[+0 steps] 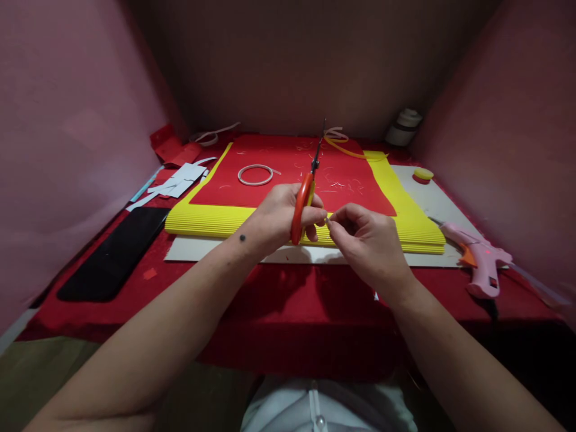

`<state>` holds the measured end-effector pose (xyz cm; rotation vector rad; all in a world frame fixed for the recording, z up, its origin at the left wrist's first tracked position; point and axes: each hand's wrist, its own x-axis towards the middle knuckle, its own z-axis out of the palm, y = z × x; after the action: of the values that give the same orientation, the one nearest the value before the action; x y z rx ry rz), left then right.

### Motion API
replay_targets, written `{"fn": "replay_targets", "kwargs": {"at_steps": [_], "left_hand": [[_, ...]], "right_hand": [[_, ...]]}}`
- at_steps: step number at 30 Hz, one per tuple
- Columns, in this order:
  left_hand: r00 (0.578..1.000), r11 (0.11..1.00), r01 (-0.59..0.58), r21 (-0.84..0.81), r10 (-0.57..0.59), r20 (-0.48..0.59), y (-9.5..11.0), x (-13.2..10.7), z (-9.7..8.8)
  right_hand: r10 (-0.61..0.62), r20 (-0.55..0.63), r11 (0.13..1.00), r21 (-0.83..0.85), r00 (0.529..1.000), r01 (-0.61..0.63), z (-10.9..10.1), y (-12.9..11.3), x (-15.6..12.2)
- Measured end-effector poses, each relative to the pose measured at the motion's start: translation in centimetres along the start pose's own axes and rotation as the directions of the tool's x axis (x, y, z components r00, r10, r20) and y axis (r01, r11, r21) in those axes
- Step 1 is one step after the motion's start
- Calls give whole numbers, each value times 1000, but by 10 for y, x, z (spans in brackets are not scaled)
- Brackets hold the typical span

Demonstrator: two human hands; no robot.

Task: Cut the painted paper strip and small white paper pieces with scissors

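My left hand point(281, 216) is closed around the orange handles of a pair of scissors point(306, 192), whose dark blades point up and away over the red sheet point(279, 192). My right hand point(366, 243) is pinched on a tiny pale piece point(327, 222) that sits right beside the scissor handle. Both hands hover above the front edge of a yellow corrugated sheet point(202, 222), which lies under the red sheet. A white paper ring point(255, 174) rests on the red sheet, with small white trimmings scattered nearby.
A pink glue gun point(479, 258) lies at the right on the red cloth. A black phone point(112, 255) lies at the left. White paper scraps point(177, 183) and red pieces point(168, 147) sit at the back left, a tape roll point(402, 129) at the back right. Pink walls close both sides.
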<state>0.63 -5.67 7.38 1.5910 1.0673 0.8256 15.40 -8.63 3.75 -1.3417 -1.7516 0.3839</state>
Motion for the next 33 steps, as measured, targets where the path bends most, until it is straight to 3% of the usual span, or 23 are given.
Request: {"fn": "replay_targets", "kwargs": {"at_steps": [7, 14, 21, 24, 28, 30, 33], "left_hand": [[999, 999, 35, 0, -35, 31, -2, 1, 0], [998, 1000, 6, -3, -5, 68, -7, 4, -1], [998, 1000, 14, -8, -14, 53, -7, 3, -1], [999, 1000, 24, 16, -25, 34, -5, 3, 0], [999, 998, 34, 55, -35, 31, -2, 3, -2], [998, 997, 46, 58, -49, 38, -2, 4, -2], [996, 997, 69, 37, -70, 48, -4, 5, -3]], "right_hand": [[-194, -69, 945, -282, 979, 167, 7, -3, -5], [-281, -33, 866, -440, 959, 239, 10, -3, -8], [-259, -71, 931, -285, 963, 229, 6, -2, -8], [-126, -93, 986, -120, 988, 114, 1, 0, -5], [14, 19, 996, 86, 1000, -16, -3, 3, -3], [-16, 41, 994, 111, 999, 11, -3, 4, -4], [-144, 9, 989, 16, 990, 144, 0, 4, -6]]}}
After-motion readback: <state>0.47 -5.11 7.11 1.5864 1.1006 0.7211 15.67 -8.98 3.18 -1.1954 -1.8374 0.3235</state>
